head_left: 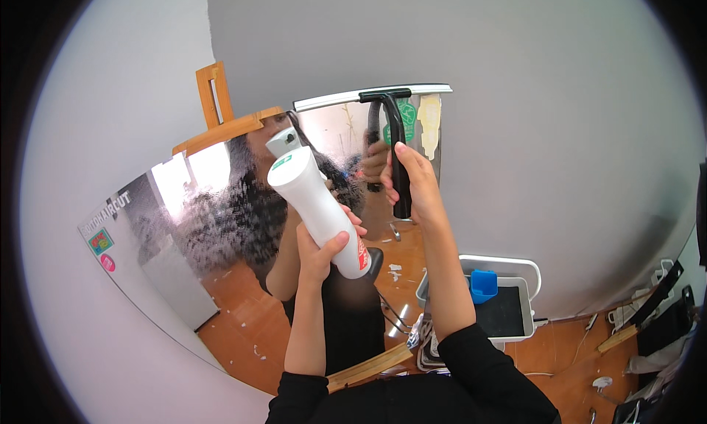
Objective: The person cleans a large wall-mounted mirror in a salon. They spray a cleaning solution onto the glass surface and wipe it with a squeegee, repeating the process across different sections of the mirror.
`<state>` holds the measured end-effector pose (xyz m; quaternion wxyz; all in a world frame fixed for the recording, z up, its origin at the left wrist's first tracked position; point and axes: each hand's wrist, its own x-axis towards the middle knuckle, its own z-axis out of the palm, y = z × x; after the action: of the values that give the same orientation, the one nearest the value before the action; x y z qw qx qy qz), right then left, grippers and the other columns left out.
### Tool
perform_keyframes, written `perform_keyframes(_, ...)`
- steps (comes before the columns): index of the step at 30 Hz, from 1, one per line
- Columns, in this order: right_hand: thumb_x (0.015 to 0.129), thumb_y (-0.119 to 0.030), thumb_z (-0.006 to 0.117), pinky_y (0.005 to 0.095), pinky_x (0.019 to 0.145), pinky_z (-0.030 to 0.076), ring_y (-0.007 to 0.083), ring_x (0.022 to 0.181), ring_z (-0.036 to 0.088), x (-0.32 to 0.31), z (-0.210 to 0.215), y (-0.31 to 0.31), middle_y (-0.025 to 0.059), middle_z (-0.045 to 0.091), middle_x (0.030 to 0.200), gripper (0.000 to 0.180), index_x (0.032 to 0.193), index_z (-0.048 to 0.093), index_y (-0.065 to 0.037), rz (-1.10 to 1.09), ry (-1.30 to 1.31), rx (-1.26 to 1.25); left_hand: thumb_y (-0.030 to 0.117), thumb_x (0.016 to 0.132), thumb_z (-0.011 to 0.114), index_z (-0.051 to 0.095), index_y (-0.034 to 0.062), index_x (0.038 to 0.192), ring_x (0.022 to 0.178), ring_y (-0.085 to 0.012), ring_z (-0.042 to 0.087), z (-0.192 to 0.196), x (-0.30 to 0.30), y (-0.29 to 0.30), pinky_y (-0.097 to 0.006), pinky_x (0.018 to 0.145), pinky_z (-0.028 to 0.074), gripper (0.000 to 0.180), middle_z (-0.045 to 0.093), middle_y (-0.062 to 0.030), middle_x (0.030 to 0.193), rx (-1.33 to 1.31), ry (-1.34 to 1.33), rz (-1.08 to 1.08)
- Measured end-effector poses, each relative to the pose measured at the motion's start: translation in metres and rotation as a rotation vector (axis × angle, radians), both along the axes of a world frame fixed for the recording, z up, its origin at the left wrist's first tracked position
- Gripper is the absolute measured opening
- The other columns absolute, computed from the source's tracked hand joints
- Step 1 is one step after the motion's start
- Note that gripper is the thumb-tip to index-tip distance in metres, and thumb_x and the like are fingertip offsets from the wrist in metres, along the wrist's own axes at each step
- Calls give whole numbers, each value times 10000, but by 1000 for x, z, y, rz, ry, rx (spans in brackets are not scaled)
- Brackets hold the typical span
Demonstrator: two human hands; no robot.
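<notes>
A large mirror (221, 277) leans on a wooden easel (243, 126). In front of it, my left hand (322, 253) is wrapped round the lower part of a white spray bottle (317, 203). The bottle tilts up and left, its round top marked with a green label and its lower end with a red one. My right hand (414, 179) grips the black handle of a squeegee (398, 118). The squeegee's long silver blade lies across the top right edge of the mirror. Mist or droplets cloud the mirror's left middle, and my reflection shows in the glass.
Right of the mirror stands a pale bin (526, 313) with a raised handle and a blue cup (483, 285) at its rim. A wooden bar (372, 366) of the easel crosses below the mirror. Cables, black items and white scraps lie on the brown floor (567, 354) at right.
</notes>
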<state>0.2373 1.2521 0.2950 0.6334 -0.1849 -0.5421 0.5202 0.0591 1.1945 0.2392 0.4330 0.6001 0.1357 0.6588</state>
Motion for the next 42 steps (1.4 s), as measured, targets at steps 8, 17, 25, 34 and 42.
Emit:
perform_keyframes(8, 944, -423, 481, 210, 348, 312, 69, 363, 361, 0, 0, 2, -1, 418, 503, 410, 735, 458, -72, 61, -17, -40, 283, 697, 690, 515, -69, 1046, 701, -290, 661, -5, 7, -18, -362, 653, 551, 526, 614, -181, 845, 17, 13, 160)
perform_keyframes(17, 944, -414, 485, 213, 338, 303, 70, 365, 359, 1, 4, -3, 2, 413, 502, 422, 706, 461, -66, 54, -29, -21, 183, 728, 671, 530, -71, 1040, 754, -254, 653, -10, 11, -33, -373, 708, 544, 426, 624, -164, 871, 12, 0, 142)
perform_keyframes(25, 935, -431, 493, 214, 329, 306, 75, 342, 367, 5, -4, 0, 4, 415, 483, 431, 714, 464, -63, 39, -46, -34, 276, 706, 696, 523, -73, 1050, 705, -282, 659, -18, 16, -37, -372, 647, 550, 519, 612, -176, 850, -36, 22, 214)
perform_keyframes(34, 943, -428, 473, 224, 354, 316, 88, 360, 381, 7, -75, -22, 18, 425, 491, 425, 730, 461, -59, 36, -108, -134, 273, 717, 690, 525, -75, 1036, 712, -269, 657, -28, 15, -46, -363, 656, 549, 500, 616, -172, 842, -55, 56, 226)
perform_keyframes(42, 943, -391, 492, 222, 338, 310, 93, 348, 400, 9, -150, -46, 21, 433, 485, 393, 728, 469, -64, 32, -128, -236, 269, 724, 679, 525, -63, 1025, 711, -254, 655, -36, 18, -50, -355, 661, 549, 474, 618, -166, 839, -75, 73, 249)
